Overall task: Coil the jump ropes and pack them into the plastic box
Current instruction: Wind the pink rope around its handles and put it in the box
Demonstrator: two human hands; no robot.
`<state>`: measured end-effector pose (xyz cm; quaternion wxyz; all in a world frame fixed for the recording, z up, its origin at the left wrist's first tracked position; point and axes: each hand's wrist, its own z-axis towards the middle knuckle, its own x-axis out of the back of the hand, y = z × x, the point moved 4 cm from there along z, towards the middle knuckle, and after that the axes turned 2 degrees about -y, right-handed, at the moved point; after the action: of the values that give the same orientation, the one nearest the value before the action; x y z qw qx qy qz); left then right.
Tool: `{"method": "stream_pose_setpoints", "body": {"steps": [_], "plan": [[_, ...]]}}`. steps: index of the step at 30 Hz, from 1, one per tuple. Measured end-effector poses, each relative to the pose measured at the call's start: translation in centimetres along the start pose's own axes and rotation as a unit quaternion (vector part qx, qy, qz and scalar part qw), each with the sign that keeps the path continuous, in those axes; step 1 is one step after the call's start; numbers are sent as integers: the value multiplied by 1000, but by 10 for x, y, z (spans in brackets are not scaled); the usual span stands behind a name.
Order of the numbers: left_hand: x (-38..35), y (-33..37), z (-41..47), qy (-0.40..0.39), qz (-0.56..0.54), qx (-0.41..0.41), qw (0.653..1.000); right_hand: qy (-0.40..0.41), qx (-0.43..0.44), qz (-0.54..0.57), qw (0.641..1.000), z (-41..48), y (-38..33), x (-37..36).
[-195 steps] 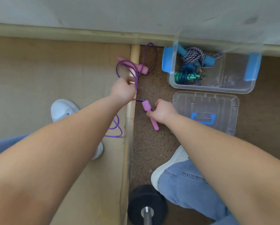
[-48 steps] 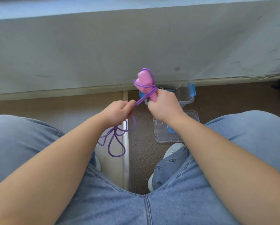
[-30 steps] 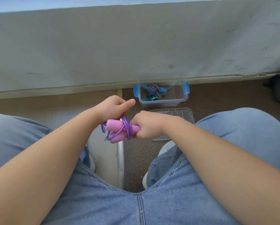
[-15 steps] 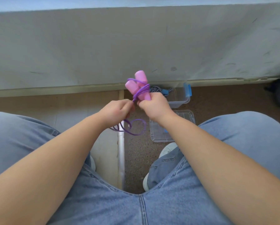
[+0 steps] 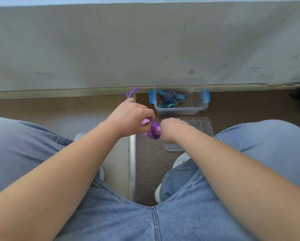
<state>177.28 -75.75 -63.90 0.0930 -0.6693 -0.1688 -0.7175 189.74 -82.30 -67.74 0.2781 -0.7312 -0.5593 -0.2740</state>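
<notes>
Seated person, knees apart, both hands held over the floor (image 5: 149, 164) between the legs. Right hand (image 5: 171, 130) clenched round the pink handles (image 5: 145, 121), held together side by side. Purple jump rope (image 5: 154, 131) wound in several turns around the handles, just beside the right fist. Left hand (image 5: 130, 117) grips the free end of the rope; a loop (image 5: 132, 92) sticks out above its knuckles. Plastic box (image 5: 180, 111) open on the floor against the wall (image 5: 145, 46), a striped rope (image 5: 170, 94) with blue handles and a green bundle (image 5: 166, 105) inside. Clear lid (image 5: 204, 126) flat on the floor just in front of the box, partly under the right hand
</notes>
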Motion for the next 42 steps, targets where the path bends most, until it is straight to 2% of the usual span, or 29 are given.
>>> {"method": "stream_pose_setpoints", "body": {"steps": [5,7,9,12,14,15,16,17,19,22,24,25,27,30,32,34,36,38,40,42], "plan": [[-5,2,1,-12,-4,-9,1000,-79,171,-77,979,-12,-17,-5],[-5,0,2,-15,-34,20,999,-83,224,-43,970,-21,-24,-2],[-4,-11,2,-68,-112,98,987,-58,262,26,963,-29,-31,4],[-9,-29,-6,-122,-227,232,938,-9,280,150,948,-34,-32,13],[-19,-39,-15,-104,-330,331,878,8,268,266,926,-33,-28,21],[-19,-40,-20,-85,-349,355,863,28,257,321,911,-31,-24,27],[-17,-40,-22,-67,-329,342,878,56,241,372,895,-30,-18,34],[-14,-37,-20,-63,-278,299,911,87,217,416,879,-28,-12,41],[-12,-27,-15,-75,-228,243,940,142,152,465,861,-23,2,50],[-21,-18,-13,-97,-190,209,954,230,65,360,902,-16,15,55],[-30,-13,-18,-156,-193,193,949,267,-20,323,908,-13,27,55],[-31,-10,-21,-188,-202,185,943,266,-55,310,911,-9,35,54],[-29,-5,-20,-213,-194,151,946,227,-98,236,940,-4,43,49],[-14,1,-6,-163,-118,86,976,154,-127,127,972,1,40,35],[0,4,1,-91,-59,40,993,102,-94,59,989,-1,25,24],[12,1,4,-19,-20,1,1000,51,4,-19,998,-4,5,13],[16,-6,5,6,15,-18,1000,20,103,-68,992,-11,-13,3],[13,-16,3,8,43,9,999,29,177,-98,979,-19,-27,0],[6,-28,-3,-1,52,77,996,64,228,-58,970,-25,-33,6],[-4,-37,-9,-47,29,143,988,97,252,-17,963,-28,-32,14]]}}
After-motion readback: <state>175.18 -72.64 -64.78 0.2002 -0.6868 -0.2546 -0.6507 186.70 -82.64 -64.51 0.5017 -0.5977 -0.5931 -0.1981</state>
